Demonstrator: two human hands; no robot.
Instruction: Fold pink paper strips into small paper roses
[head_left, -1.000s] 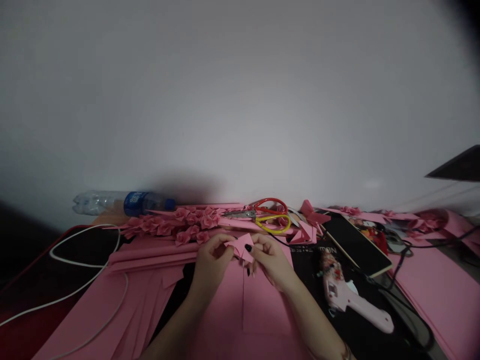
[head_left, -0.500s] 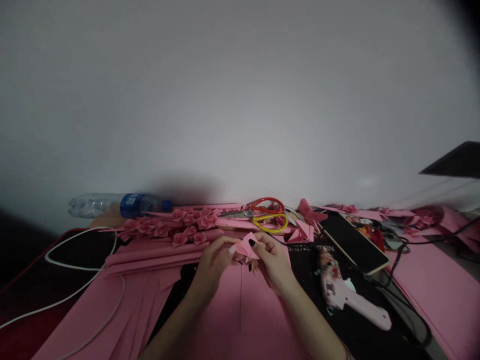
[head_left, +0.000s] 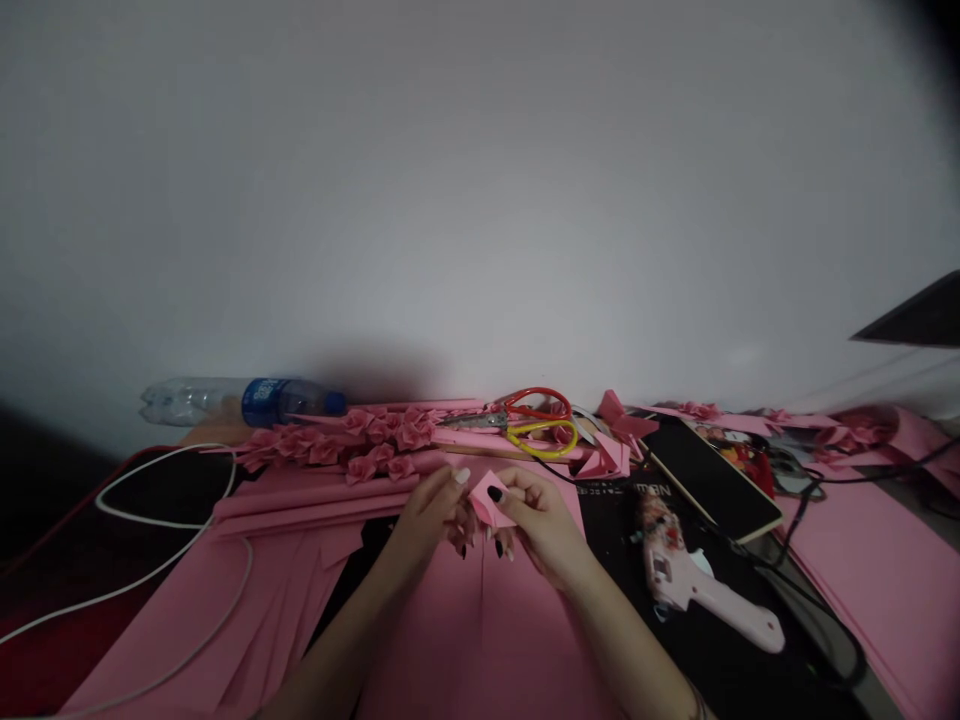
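Observation:
Both hands hold a small folded piece of pink paper just above a pink paper sheet, pinching it between their fingertips. My left hand grips its left side. My right hand grips its right side, with a black-painted thumbnail resting on the piece. The fingers hide part of the fold. Long pink paper strips lie to the left of my left hand, and a row of pink paper roses lies beyond them.
Red-and-yellow-handled scissors lie beyond the hands against a white wall. A plastic water bottle lies at the far left, near a white cable. To the right are a black phone and a pink glue gun.
The folded piece has turned slightly and sits lower between my fingers. My left hand has shifted its grip, with its fingertips now curled beneath the piece.

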